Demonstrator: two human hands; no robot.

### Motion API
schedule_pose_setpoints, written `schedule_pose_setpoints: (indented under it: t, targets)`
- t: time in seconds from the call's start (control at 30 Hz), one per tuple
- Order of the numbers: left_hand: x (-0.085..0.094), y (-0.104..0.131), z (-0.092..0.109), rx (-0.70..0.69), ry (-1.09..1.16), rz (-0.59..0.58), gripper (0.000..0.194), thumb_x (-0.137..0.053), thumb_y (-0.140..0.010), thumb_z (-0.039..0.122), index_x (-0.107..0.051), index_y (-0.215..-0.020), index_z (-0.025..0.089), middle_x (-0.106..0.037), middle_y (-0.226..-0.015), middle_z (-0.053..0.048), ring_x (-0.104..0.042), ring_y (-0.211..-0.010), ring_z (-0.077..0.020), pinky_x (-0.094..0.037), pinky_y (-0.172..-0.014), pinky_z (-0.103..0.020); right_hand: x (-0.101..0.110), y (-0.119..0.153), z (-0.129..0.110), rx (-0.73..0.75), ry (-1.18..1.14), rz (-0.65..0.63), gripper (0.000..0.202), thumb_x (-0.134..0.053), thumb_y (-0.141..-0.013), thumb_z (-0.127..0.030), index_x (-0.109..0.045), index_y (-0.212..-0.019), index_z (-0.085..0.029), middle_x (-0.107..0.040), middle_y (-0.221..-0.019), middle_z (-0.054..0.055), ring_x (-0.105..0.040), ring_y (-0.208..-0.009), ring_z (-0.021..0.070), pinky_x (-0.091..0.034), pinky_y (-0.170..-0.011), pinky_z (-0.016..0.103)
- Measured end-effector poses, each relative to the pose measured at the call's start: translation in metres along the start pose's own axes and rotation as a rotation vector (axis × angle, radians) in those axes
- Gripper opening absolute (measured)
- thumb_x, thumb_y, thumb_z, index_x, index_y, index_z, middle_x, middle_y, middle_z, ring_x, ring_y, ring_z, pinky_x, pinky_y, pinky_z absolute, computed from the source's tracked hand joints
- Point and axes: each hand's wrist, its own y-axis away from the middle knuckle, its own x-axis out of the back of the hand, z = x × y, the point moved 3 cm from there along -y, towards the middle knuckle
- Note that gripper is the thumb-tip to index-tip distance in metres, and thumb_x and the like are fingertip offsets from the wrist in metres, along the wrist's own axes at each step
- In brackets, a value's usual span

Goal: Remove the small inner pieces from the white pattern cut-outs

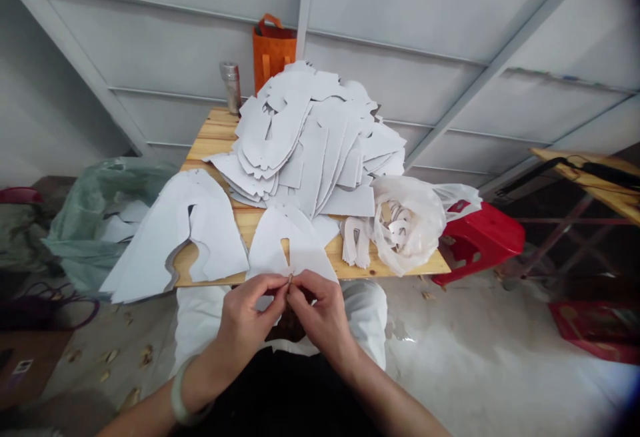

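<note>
My left hand (251, 312) and my right hand (319, 303) meet at the table's front edge, thumb and forefinger of each pinched together. Between the fingertips is something small that I cannot make out. Just beyond them lies a white arch-shaped cut piece (267, 235) with a narrow slot, its near end partly hidden by my hands. A stack of similar white pieces (150, 240) overhangs the edge on the left. Small U-shaped pieces (356, 242) lie bunched to the right.
A tall heap of white cut pieces (320, 137) covers the back of the wooden table (215, 131). Behind it stand an orange bag (273, 50) and a clear bottle (231, 87). A plastic bag of scraps (425, 213) sits right, near a red stool (493, 230). A green bag (83, 223) stands left.
</note>
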Motion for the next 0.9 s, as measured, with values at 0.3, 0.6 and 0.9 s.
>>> schedule_pose_setpoints:
  t: [0.3,0.6,0.9]
  targets:
    - [0.0,-0.002,-0.027,0.604,0.485,-0.086,0.016,-0.069,-0.088,0.03,-0.075,-0.08,0.018,-0.074,-0.069,-0.002,-0.07,-0.062,-0.0153,-0.059,-0.06,-0.022,0.0,0.005,0.031,-0.351,-0.555,-0.076,0.021,-0.064,-0.079,-0.035,-0.061,-0.066,-0.018,-0.055,-0.057,-0.004,-0.033,-0.04,0.0059,-0.024,-0.04,0.021]
    - [0.006,-0.001,-0.016,0.461,0.33,-0.149,0.013,-0.069,-0.086,0.027,-0.076,-0.081,0.018,-0.075,-0.07,-0.001,-0.07,-0.063,-0.0149,-0.059,-0.062,-0.021,0.014,0.004,0.001,0.014,0.059,0.057,0.012,-0.062,-0.086,-0.029,-0.057,-0.08,-0.02,-0.055,-0.067,-0.003,-0.048,-0.058,0.0112,-0.04,-0.055,0.024]
    - [0.003,0.017,-0.008,0.151,0.264,-0.153,0.014,-0.064,-0.091,0.013,-0.075,-0.089,0.021,-0.078,-0.09,-0.002,-0.073,-0.078,-0.0152,-0.058,-0.077,-0.023,0.024,-0.007,0.005,-0.069,-0.056,0.072,0.013,-0.057,-0.083,-0.027,-0.058,-0.071,-0.02,-0.051,-0.061,-0.004,-0.045,-0.055,0.0112,-0.037,-0.054,0.024]
